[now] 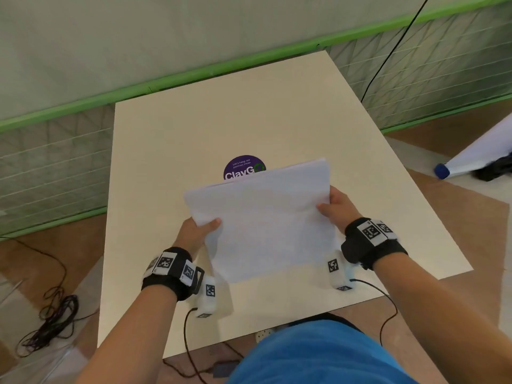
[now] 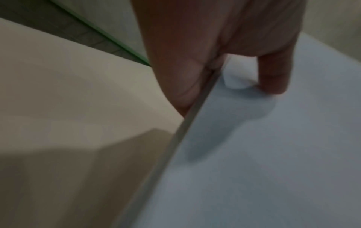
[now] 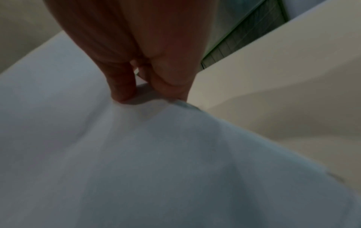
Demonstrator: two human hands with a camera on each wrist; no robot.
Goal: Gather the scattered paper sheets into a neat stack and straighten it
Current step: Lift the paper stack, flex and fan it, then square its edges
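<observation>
A stack of white paper sheets (image 1: 266,217) is held up off the cream table (image 1: 171,145), tilted toward me. My left hand (image 1: 198,231) pinches its left edge, thumb on top and fingers underneath. My right hand (image 1: 336,206) pinches the right edge the same way. In the left wrist view the thumb presses on the top sheet (image 2: 273,146) and the stack's edge shows as a thin band. In the right wrist view the thumb and fingers squeeze the paper (image 3: 156,154), which buckles slightly near the grip.
A round purple sticker (image 1: 243,166) lies on the table just beyond the stack, partly covered by it. Cables (image 1: 52,314) coil on the floor at left. A green-framed partition (image 1: 194,73) runs behind the table. A white roll with a blue cap (image 1: 471,156) lies at right.
</observation>
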